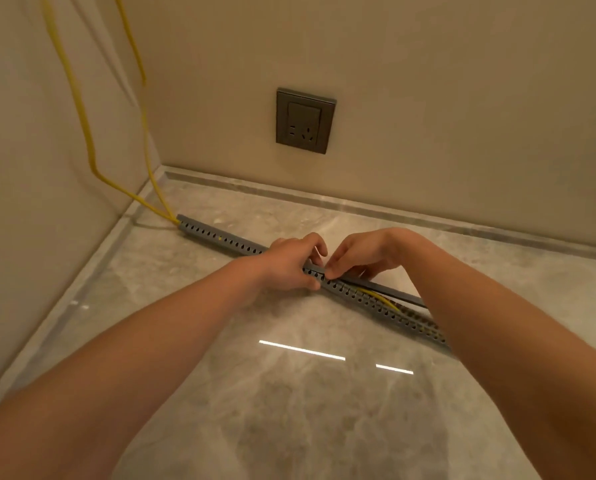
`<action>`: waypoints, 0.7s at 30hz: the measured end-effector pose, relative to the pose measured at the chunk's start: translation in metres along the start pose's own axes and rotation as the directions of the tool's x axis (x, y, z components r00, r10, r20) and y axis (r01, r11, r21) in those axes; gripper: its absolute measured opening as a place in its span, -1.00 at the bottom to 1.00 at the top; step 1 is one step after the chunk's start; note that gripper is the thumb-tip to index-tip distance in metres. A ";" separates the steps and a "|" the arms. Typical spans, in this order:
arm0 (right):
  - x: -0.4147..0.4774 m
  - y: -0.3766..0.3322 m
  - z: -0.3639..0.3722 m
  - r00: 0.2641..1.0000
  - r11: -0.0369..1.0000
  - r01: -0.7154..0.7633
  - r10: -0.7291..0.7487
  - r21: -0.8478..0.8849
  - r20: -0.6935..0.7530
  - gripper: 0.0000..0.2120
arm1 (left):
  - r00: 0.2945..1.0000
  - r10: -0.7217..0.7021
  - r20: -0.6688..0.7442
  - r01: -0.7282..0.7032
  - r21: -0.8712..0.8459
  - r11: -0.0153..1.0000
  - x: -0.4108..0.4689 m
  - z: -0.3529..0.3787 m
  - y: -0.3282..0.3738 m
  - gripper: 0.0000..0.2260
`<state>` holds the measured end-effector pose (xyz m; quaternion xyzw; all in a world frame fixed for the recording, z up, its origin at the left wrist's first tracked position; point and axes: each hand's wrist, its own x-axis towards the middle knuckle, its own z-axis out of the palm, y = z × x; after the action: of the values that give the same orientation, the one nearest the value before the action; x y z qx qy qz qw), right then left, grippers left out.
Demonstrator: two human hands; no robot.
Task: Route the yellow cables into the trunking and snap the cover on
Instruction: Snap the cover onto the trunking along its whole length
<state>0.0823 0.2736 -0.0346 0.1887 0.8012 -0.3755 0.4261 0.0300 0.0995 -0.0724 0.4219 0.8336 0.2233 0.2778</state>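
Trunking [220, 238], grey and slotted, is lying on the glossy stone floor [289, 410], running from the wall corner toward our right forearm. Two yellow cables [82, 109] are hanging down the wall and entering its far end, and a short stretch of yellow is showing inside the open channel just right of our hands. We are judging that the cover-snapping step is under way: the cover [390, 292] is looking seated on the far stretch, while toward the right it is standing off from the channel, angled to its far side. Our left hand [289, 263] is gripping the trunking with fingers curled over its top, and our right hand [362, 256] is pinching down on the cover's edge right beside it, fingertips close together. Next, we are expecting to work rightward, tucking the exposed cable fully below the rim and pressing the cover until it clicks. A wall socket [303, 121] is sitting above, well apart.
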 end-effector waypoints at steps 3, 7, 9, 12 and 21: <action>0.000 -0.002 0.002 0.999 0.999 0.044 -0.044 -0.020 0.005 -0.75 | 0.999 -0.014 -0.047 0.013 -0.034 0.999 -0.003 0.002 0.000 -0.50; 0.002 -0.005 0.006 0.998 0.996 0.066 -0.067 -0.053 -0.017 -0.77 | 0.997 -0.037 -0.062 0.037 -0.003 0.999 -0.006 0.004 -0.001 -0.52; 0.002 -0.006 0.008 0.996 0.995 0.079 -0.080 -0.056 -0.029 -0.78 | 0.998 -0.032 -0.056 0.037 0.092 0.995 -0.005 0.006 -0.001 -0.53; 0.002 -0.007 0.015 0.991 0.988 0.110 -0.118 -0.113 -0.064 -0.79 | 0.997 -0.070 -0.042 0.075 0.121 0.990 -0.004 0.008 -0.002 -0.54; 0.002 -0.011 0.041 0.936 0.884 0.118 -0.251 -0.452 -0.247 -0.76 | 0.992 -0.125 0.012 0.125 -0.104 0.987 -0.006 0.005 -0.002 -0.60</action>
<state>0.0968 0.2353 -0.0457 0.0666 0.9335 -0.1959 0.2928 0.0356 0.0943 -0.0755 0.3544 0.8449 0.2474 0.3153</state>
